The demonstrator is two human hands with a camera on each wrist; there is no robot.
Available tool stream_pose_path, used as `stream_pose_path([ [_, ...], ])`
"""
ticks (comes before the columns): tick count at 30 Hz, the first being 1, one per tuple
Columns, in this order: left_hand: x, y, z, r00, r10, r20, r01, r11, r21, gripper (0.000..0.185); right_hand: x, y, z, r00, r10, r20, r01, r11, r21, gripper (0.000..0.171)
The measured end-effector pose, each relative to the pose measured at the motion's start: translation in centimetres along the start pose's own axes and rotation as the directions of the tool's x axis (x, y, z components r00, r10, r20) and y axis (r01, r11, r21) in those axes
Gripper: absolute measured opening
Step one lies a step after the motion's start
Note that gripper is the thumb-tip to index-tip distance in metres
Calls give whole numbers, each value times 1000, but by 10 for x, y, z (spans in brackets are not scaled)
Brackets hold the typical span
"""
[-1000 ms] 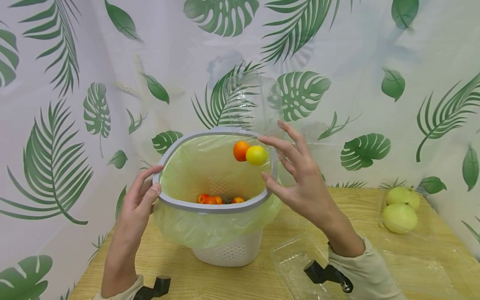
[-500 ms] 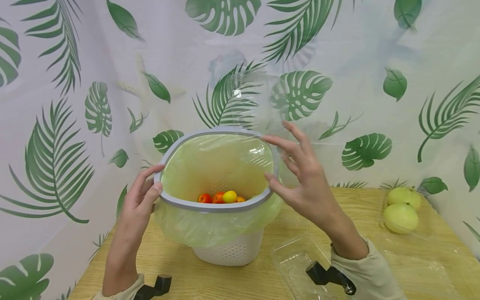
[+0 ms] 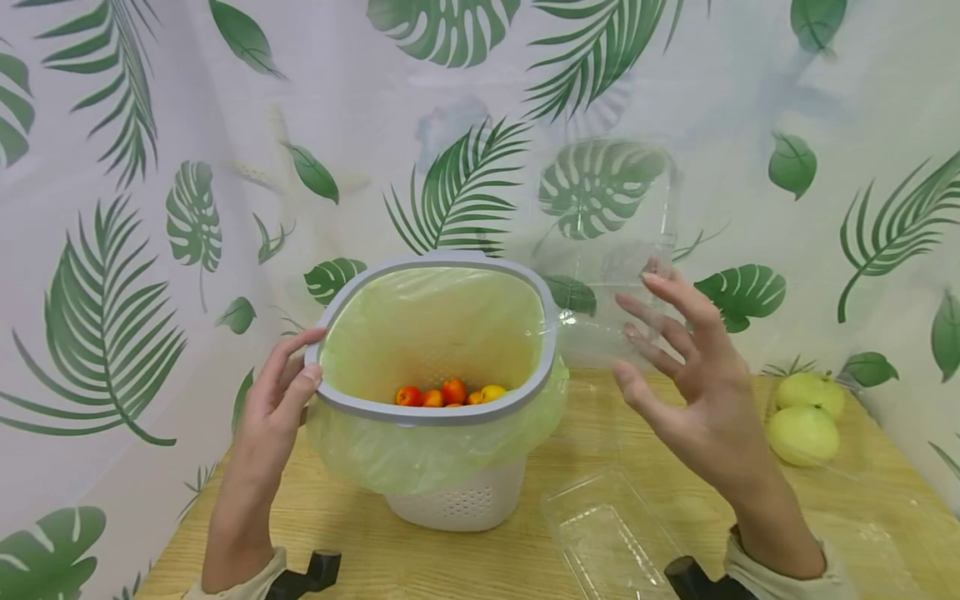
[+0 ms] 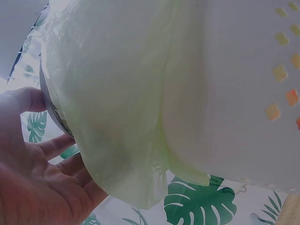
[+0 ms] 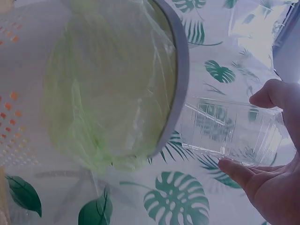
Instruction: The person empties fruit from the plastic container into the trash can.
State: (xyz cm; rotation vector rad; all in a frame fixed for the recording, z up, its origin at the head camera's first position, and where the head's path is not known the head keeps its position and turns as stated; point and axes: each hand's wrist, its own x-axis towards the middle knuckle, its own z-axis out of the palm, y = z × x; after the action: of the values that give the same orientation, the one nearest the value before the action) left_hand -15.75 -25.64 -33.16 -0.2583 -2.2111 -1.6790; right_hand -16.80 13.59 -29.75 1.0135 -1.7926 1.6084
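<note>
A white perforated waste bin with a grey rim stands on the table, lined with a light green plastic bag. My left hand pinches the left side of the rim, thumb outside and fingers behind. Several small red, orange and yellow fruits, like tomatoes, lie inside the bin. My right hand is right of the bin and holds a clear plastic box between thumb and fingers. In the right wrist view nothing shows inside that clear box.
A second clear plastic tray lies on the wooden table in front of my right hand. At the back right, two pale green round fruits sit in clear packaging. A leaf-patterned curtain hangs behind and at the left.
The red and yellow fruits seen falling a second ago now lie in the bin. My right hand has moved right with the clear box, away from the bin's opening. My left hand stays put.
</note>
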Motion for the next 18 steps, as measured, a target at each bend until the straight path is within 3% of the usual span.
stream_pose_path([
  [5,0,-1,1,1000,2,5,-2,1000,-16,41,-21,1,-24,999,-13,-45,19,992,124,82],
  [11,0,-1,3,1000,8,-3,-8,1000,-22,40,-40,5,-54,997,-10,-79,24,984,176,80],
  [18,0,0,2,1000,-8,-11,8,1000,-21,40,-47,21,-77,996,33,-83,-23,993,115,77],
])
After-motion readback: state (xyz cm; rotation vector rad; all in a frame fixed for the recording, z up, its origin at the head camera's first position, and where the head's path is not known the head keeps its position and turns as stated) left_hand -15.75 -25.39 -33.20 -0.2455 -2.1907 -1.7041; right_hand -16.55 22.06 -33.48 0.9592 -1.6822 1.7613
